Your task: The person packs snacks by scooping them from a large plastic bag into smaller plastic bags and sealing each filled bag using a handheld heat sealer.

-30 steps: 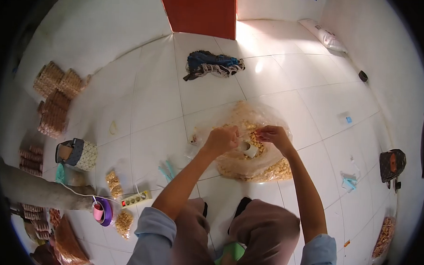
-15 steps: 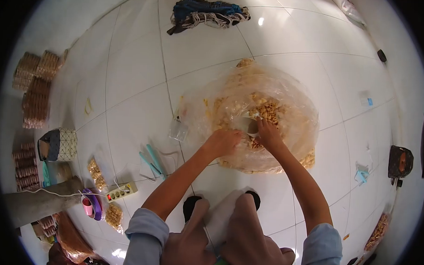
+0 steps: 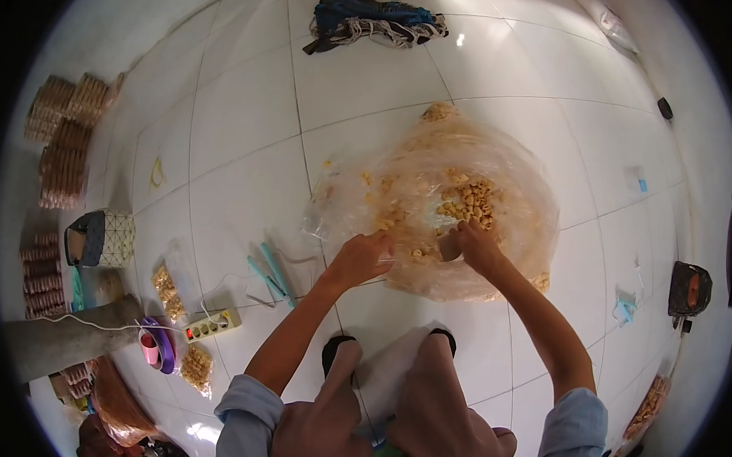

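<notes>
A large clear plastic bag (image 3: 528, 194) lies open on the tiled floor, full of small golden-brown snack pieces (image 3: 468, 201). My right hand (image 3: 477, 247) is closed around a small greyish cup-like scoop (image 3: 450, 246), tilted over the bag's opening, just below the exposed snacks. At the bag's near left side is my left hand (image 3: 359, 260), its fingers pinched together on thin clear plastic (image 3: 387, 258). Whether that plastic belongs to the large bag or a separate small one, I cannot tell.
Left of my feet lie a turquoise hand sealer (image 3: 272, 275), a power strip (image 3: 212, 325) and filled snack bags (image 3: 168, 292). Stacked packs (image 3: 64, 166) line the left wall. A blue cloth bundle (image 3: 377, 21) lies ahead; a dark bag (image 3: 689, 290) stands right.
My hands have moved apart. The left went left and slightly down, away from the scoop; the right brought the scoop slightly right and toward me. The view has shifted a little.
</notes>
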{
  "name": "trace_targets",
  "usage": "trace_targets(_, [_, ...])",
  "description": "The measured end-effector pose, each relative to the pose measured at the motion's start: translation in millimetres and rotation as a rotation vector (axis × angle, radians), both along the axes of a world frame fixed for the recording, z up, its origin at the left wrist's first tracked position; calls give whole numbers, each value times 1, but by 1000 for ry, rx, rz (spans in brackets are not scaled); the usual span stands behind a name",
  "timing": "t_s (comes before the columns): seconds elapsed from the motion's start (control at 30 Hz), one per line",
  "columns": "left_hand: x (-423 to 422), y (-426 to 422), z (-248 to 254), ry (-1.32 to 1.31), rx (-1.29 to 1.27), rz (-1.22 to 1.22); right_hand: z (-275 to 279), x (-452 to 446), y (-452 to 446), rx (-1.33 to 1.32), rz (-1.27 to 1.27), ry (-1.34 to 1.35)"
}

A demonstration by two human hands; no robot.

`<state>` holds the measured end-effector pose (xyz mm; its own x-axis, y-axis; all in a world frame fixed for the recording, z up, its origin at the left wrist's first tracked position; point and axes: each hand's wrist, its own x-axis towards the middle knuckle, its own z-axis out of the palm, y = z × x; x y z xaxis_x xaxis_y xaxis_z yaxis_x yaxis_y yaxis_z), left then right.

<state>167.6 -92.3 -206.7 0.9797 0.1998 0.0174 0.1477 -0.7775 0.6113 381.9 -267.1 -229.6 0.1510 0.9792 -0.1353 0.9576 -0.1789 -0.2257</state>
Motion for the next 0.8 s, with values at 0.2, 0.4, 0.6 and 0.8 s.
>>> trace_targets(0.2, [-4,-1,-3,-9,-205,171,-14,-27,29,-45,9,288])
trace_targets(0.4, [-1,1,10,-33,-377,303,21,-10,30,-80,-48,494])
trace_targets(0.6, [19,1,47,-263,-462,289,69,21,17,-50,-99,489])
trace_targets(0.8, [40,6,91,-348,-443,217,123,55,1,45,-233,352])
